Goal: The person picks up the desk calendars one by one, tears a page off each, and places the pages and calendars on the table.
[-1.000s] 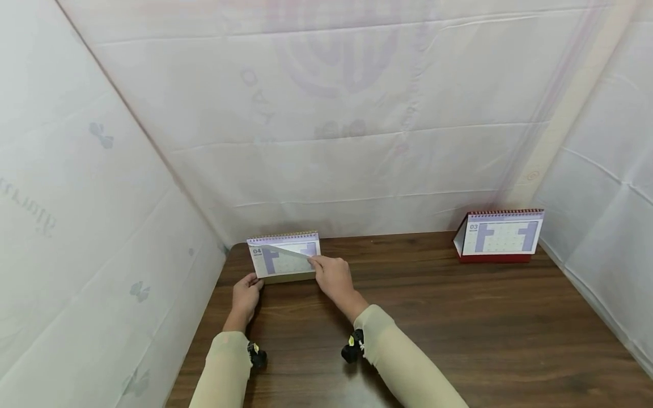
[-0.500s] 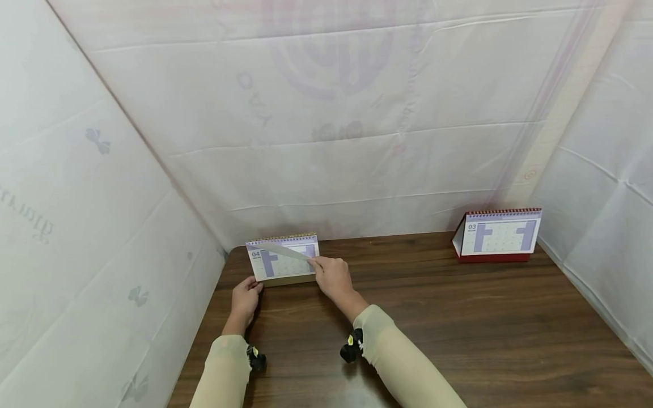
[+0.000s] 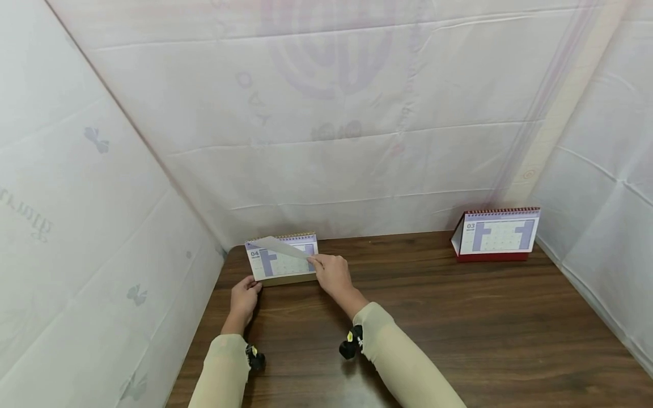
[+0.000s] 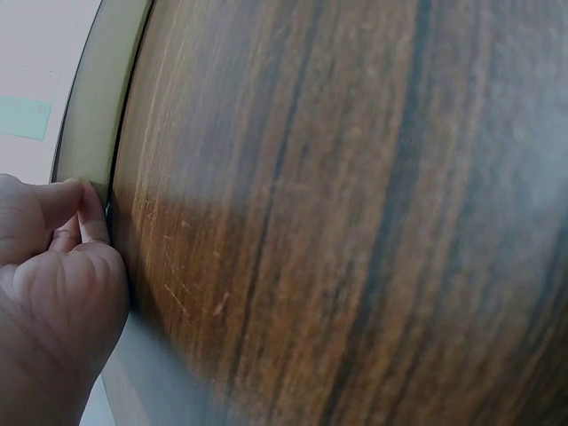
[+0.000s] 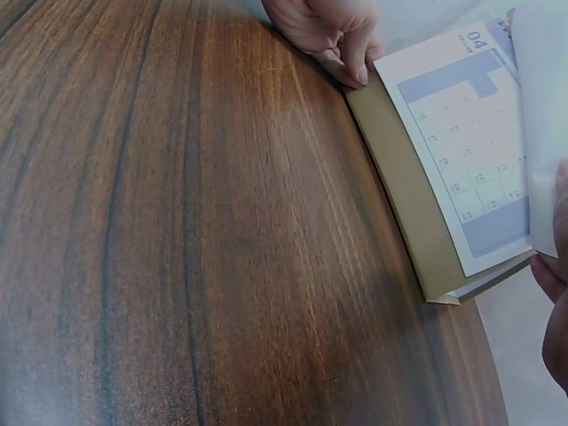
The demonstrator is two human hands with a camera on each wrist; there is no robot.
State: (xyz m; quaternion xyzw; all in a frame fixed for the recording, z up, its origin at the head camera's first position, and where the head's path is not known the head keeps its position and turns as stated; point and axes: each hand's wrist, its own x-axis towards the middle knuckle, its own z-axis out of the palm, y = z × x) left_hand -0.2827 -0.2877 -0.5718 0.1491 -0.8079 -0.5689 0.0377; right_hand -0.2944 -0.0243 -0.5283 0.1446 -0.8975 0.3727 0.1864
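A desk calendar (image 3: pixel 283 266) with a gold base and a page marked 04 stands at the back left of the wooden table. My left hand (image 3: pixel 244 298) pinches the lower left corner of its base between thumb and fingers, as the left wrist view shows close up. One page (image 5: pixel 543 115) of this calendar is lifted and curls across the front. My right hand (image 3: pixel 334 277) pinches that page by its lower right corner, in front of the calendar's right side. In the right wrist view the 04 sheet (image 5: pixel 470 146) shows beneath the lifted page.
A second desk calendar (image 3: pixel 500 233), with a red base and a page marked 03, stands at the back right. White patterned sheeting (image 3: pixel 326 170) walls in the dark wooden table (image 3: pixel 433 317) at the back and both sides. A small black device sits at each cuff.
The lifted page has curled up further, its upper edge now rising to the calendar's spiral binding. Both hands keep nearly the same place; the whole view has shifted slightly.
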